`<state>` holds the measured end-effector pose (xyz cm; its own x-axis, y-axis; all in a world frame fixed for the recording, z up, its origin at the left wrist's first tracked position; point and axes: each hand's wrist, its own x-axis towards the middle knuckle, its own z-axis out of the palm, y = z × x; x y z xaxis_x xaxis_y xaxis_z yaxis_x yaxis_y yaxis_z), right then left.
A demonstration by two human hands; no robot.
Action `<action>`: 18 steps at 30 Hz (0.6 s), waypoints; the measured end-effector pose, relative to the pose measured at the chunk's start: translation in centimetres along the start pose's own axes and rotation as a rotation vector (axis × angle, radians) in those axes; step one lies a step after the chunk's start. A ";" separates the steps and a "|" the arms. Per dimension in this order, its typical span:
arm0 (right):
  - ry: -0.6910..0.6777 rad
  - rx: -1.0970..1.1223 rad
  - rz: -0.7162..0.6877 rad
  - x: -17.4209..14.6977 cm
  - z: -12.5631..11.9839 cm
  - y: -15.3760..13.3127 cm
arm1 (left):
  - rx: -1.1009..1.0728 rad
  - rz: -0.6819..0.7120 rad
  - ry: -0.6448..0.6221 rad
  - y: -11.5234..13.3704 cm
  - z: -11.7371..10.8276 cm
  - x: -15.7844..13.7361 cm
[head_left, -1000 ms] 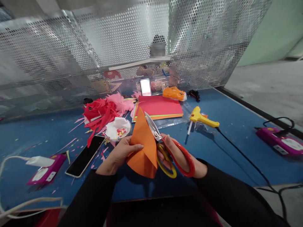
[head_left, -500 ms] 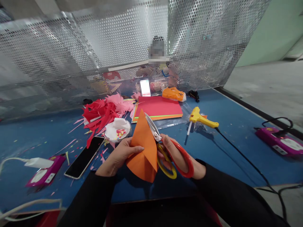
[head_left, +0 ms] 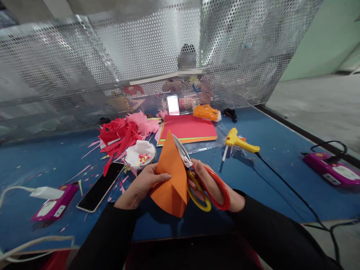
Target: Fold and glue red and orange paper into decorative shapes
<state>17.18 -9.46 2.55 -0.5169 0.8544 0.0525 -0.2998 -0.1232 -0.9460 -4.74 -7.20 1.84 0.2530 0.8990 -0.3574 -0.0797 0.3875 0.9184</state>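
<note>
Folded orange paper (head_left: 169, 183) stands over the front of the blue table, its pointed tip up. My left hand (head_left: 143, 183) is closed on its left side, thumb lying across the front. In my right hand (head_left: 206, 180) is a pair of scissors (head_left: 218, 189) with one red and one yellow handle loop. The metal blades point up and left along the paper's right edge, near the tip. Whether paper lies between the blades is hard to see. Fingers of my right hand are partly hidden behind the handles.
Behind the paper lies a stack of coloured sheets (head_left: 191, 127). Red and pink scraps (head_left: 120, 133), a lined bowl (head_left: 140, 153) and a phone (head_left: 101, 187) are on the left. A yellow glue gun (head_left: 242, 142) with its cord and a purple power strip (head_left: 334, 168) lie right.
</note>
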 end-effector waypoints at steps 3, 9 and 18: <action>-0.034 -0.021 -0.025 0.0 -0.3 -0.1 | -0.002 -0.006 -0.004 0.0 0.0 -0.1; -0.032 -0.036 -0.034 -0.1 -0.6 -0.1 | 0.014 -0.035 -0.021 0.0 0.1 -0.1; -0.056 -0.048 -0.074 -0.1 -0.9 0.2 | 0.017 -0.047 -0.030 0.1 0.2 -0.1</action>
<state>17.87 -9.13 2.12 -0.5388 0.8307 0.1397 -0.3011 -0.0350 -0.9530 -4.59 -7.29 1.98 0.2845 0.8735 -0.3951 -0.0505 0.4252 0.9037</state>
